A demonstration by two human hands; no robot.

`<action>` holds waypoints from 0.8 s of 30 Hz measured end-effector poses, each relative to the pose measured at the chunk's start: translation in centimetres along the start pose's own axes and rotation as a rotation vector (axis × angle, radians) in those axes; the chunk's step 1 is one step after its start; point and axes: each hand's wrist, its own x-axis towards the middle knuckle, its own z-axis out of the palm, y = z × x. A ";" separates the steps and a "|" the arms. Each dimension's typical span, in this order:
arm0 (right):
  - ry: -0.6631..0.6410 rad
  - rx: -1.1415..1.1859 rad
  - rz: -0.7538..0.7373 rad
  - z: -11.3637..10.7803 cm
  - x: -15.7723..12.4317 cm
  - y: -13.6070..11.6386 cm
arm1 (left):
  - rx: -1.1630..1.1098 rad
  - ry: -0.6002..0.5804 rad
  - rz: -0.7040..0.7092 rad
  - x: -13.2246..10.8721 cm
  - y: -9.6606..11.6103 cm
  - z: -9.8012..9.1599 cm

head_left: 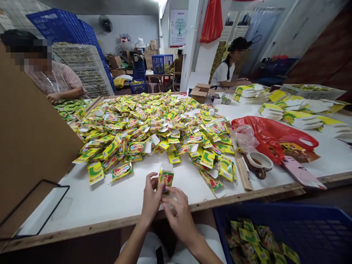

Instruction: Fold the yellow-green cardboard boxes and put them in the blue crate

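Observation:
A small yellow-green printed carton (167,176) stands upright just above the table's front edge, its white top flap raised. My left hand (151,196) grips it from the left, thumb across the front and fingers behind. At the lower right of the carton, my right hand (178,211) has its fingertips closed on the bottom end. Beyond both hands spreads a large heap of similar cartons (148,124), many with white flaps sticking out. A few single cartons (95,173) lie nearer on the white tabletop (118,198).
A brown cardboard panel (35,128) and black wire frame (52,187) border the left. To the right are a wooden strip (242,170), brown cup (260,170), red bag (255,128), pink phone-like item (302,172) and blue crate (310,223). Two people sit across the table.

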 end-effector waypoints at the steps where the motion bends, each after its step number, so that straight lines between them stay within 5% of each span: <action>1: 0.072 0.020 0.031 -0.5 0.5 0.4 | -0.044 -0.031 -0.010 -0.2 -0.1 -0.1; 4: 0.224 0.153 0.097 -1.6 2.0 2.0 | -0.120 -0.143 -0.050 -0.8 0.0 -0.5; 10: 0.011 0.396 0.135 -1.5 3.5 3.7 | -0.095 -0.324 -0.103 -0.9 0.3 -1.8; 15: -0.018 0.327 0.077 -1.7 5.0 4.0 | -0.093 -0.276 -0.028 -0.4 -0.5 -2.3; 21: 0.120 0.434 0.099 -1.0 5.6 4.2 | -0.092 -0.224 0.046 -0.9 -0.6 -1.7; 24: 0.054 0.430 0.050 -1.2 5.1 3.7 | -0.015 -0.185 0.093 -1.1 0.0 -1.5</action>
